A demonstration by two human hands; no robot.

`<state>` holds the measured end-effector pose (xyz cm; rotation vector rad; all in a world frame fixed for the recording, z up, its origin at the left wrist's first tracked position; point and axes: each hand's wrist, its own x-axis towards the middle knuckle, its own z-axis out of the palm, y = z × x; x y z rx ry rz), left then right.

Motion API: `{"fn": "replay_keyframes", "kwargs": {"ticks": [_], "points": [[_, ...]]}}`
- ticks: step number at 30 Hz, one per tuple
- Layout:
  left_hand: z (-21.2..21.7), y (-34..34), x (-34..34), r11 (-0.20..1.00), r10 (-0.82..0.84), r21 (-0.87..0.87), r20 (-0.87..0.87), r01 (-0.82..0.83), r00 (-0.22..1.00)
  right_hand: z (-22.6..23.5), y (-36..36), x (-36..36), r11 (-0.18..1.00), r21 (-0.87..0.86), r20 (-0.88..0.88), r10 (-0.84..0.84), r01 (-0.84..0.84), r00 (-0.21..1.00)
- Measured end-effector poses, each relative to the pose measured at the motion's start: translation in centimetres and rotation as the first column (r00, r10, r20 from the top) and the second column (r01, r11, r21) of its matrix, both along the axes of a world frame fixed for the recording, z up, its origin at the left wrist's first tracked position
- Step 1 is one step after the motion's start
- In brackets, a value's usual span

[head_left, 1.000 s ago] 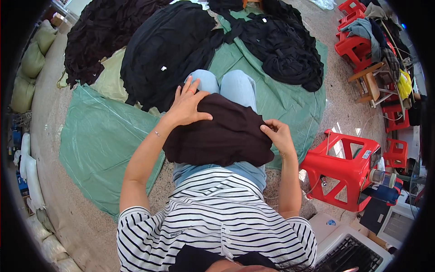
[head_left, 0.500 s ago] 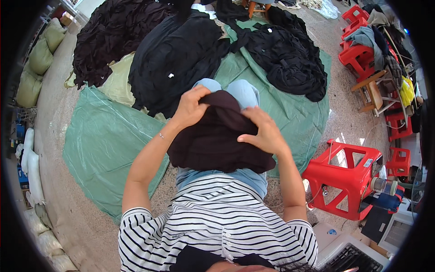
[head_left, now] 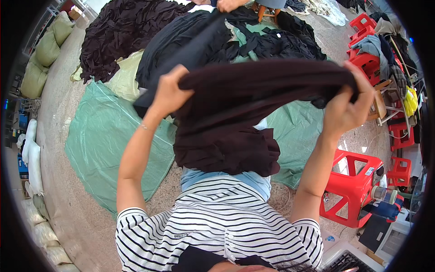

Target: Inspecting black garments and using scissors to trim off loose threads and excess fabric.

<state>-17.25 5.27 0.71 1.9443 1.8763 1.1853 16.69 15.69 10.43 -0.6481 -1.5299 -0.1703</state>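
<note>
A dark maroon-brown fabric piece [head_left: 253,84] stretches between my raised hands, above my lap. My left hand [head_left: 170,93] grips its left end, thumb toward the middle. At the other end my right hand [head_left: 346,104] is closed on the cloth and a little blurred by motion. More folded cloth of the same colour [head_left: 226,149] rests on my thighs below; I cannot tell whether it is one piece with the lifted part. Past my left hand, a person's hand [head_left: 230,4] at the top holds up a dark navy strip of fabric [head_left: 195,50].
Heaps of maroon fabric [head_left: 122,31] and black fabric [head_left: 156,41] lie ahead on green sheeting [head_left: 113,145]. A red plastic stool [head_left: 346,195] with a clear jar [head_left: 378,193] stands close on my right. Stuffed green sacks [head_left: 47,52] line the left wall.
My hands have spread apart and lifted the maroon cloth off my lap, the right hand moving far to the right. A person's hand and a dark navy strip have come in at the top.
</note>
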Motion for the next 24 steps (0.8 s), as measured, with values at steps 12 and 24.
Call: {"fn": "replay_keyframes", "kwargs": {"ticks": [12,24], "points": [[7.6,-10.0,4.3,0.958,-0.142,0.123,-0.582,0.260,0.800,-4.6,-6.7,11.7,0.741,-0.631,0.180,0.427,-0.229,0.886],[-1.6,-9.8,9.3,0.920,-0.304,-0.227,0.103,0.320,0.947,-13.0,-9.9,4.9,0.484,-0.872,0.225,0.531,-0.074,0.817]]}}
